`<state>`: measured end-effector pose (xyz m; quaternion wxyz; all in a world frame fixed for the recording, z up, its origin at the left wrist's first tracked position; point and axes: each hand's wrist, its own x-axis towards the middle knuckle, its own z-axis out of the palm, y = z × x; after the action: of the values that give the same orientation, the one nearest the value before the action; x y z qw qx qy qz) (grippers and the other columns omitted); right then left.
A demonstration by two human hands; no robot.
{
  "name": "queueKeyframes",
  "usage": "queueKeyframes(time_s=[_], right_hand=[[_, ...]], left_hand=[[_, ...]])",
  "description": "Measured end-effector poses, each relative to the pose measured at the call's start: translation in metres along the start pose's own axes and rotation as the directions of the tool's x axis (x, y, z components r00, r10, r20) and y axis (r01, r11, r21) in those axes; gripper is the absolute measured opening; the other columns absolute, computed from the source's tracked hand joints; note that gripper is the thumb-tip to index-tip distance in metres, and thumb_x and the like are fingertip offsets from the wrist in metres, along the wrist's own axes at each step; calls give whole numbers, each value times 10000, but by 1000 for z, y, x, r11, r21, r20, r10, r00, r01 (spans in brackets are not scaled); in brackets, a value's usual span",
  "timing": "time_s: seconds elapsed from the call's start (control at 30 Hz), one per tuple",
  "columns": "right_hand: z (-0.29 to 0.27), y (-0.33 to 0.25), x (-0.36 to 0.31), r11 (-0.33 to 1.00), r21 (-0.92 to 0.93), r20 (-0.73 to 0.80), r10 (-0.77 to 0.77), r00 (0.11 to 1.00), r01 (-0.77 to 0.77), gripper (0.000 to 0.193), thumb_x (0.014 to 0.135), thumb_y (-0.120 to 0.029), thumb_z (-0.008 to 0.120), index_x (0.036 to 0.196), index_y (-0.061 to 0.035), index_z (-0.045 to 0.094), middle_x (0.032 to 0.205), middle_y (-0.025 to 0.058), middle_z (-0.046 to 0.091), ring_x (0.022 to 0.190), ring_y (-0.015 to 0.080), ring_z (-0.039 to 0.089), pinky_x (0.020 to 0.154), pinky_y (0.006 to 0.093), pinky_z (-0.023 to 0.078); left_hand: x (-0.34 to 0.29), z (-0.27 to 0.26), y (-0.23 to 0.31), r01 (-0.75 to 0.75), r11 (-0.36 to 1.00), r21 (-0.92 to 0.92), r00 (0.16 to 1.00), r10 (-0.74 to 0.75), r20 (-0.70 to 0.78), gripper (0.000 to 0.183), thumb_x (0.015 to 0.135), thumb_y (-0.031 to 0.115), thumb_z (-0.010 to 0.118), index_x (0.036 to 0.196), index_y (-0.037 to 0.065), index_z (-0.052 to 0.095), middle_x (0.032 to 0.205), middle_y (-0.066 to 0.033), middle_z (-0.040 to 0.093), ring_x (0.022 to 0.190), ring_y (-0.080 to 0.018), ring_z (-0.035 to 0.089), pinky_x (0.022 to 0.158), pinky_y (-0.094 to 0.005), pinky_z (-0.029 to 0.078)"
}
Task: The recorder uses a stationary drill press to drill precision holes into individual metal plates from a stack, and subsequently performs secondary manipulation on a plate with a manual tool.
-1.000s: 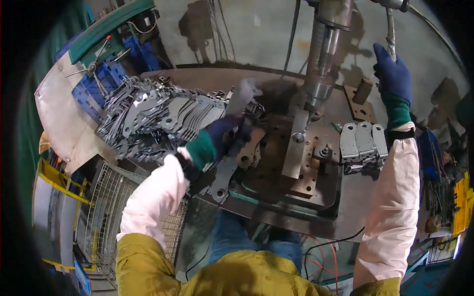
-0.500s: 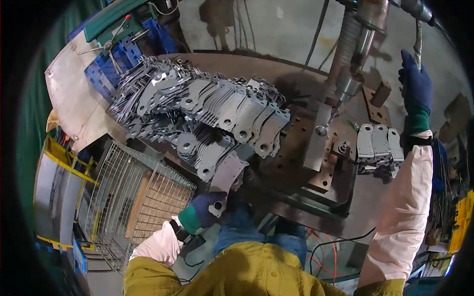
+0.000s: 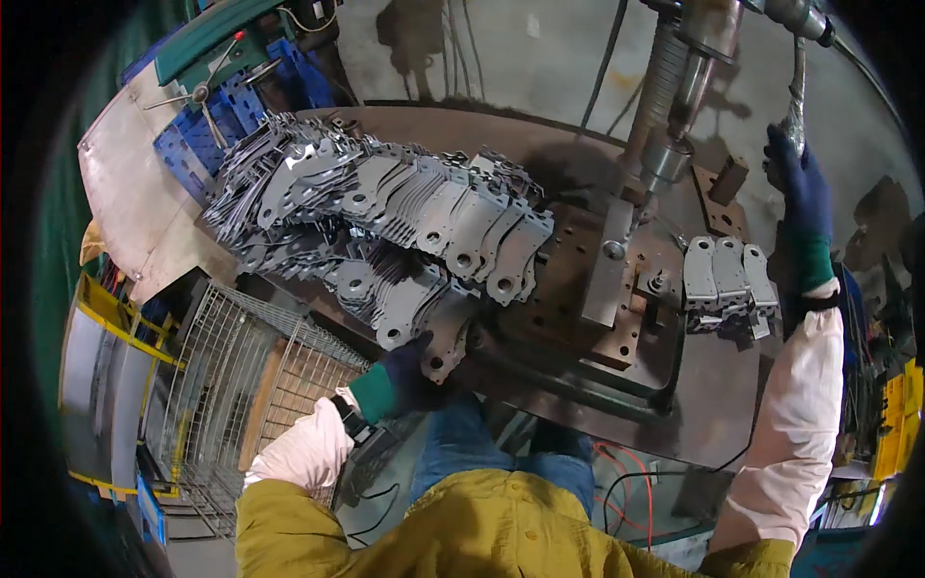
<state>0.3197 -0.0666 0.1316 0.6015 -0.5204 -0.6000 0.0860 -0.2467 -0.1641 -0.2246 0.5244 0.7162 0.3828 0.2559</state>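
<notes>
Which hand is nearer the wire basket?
Left. The left hand is just to the right of the basket; the right hand is much farther right, up at the handle.

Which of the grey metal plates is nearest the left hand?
The frontmost plate, right against the gloved left hand; the other plates all lie farther from it.

The left forearm [image 3: 306, 441] is slanting inward, its gloved left hand [image 3: 414, 378] sitting low, just ahead of the thighs [image 3: 462, 433]. The right arm [image 3: 785, 424] is lying outstretched to the side, its gloved right hand [image 3: 802, 188] gripping with curled fingers.
</notes>
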Motion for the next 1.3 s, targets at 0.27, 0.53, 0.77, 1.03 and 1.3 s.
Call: queueKeyframes(time_s=[0.27, 0.53, 0.77, 1.03, 1.3], right_hand=[[-91, 148, -87, 851, -524, 323, 232, 918, -31, 559, 956, -410, 673, 1392, -67, 598, 1145, 205, 727, 981, 277, 725, 874, 392, 557], [-62, 97, -129, 461, -870, 336, 293, 895, 175, 729, 870, -487, 685, 1465, -110, 495, 1231, 223, 648, 1163, 410, 621, 1048, 494, 466], [-5, 131, -144, 274, -723, 667, 41, 744, 634, 890, 750, -381, 772, 1513, -100, 409, 1418, 179, 524, 1355, 403, 469, 1195, 519, 311], [13, 166, -150, 343, -743, 617, 18, 787, 575, 480, 811, -123, 677, 1266, -86, 531, 1181, 117, 597, 1148, 311, 600, 1050, 442, 454], [-14, 106, -163, 605, -690, 491, -13, 871, 398, 449, 865, -67, 625, 1311, -68, 574, 953, 151, 662, 891, 335, 678, 787, 442, 540]], left_hand=[[6, -14, 82, -510, 171, 843, 858, 32, 512, 292, 999, 312, 560, 1240, 166, 634, 1129, -256, 661, 985, -386, 670, 885, -495, 548], [26, -7, 99, -471, 210, 857, 876, -1, 482, 316, 965, 255, 522, 1224, 130, 654, 1105, -227, 666, 1016, -370, 660, 866, -528, 526], [16, -3, -11, -226, 289, 930, 972, 8, 233, 261, 972, 160, 514, 1153, 60, 674, 1063, -171, 689, 953, -360, 669, 804, -478, 535], [-22, -6, 19, 175, 926, 335, 907, -284, 310, 367, 984, 212, 583, 1341, 148, 639, 1254, -134, 701, 1123, -323, 680, 983, -406, 527], [30, 41, 146, -95, 975, 202, 872, -17, 490, 288, 1019, 221, 565, 1254, 124, 699, 1210, -133, 720, 1073, -258, 692, 968, -372, 517]])
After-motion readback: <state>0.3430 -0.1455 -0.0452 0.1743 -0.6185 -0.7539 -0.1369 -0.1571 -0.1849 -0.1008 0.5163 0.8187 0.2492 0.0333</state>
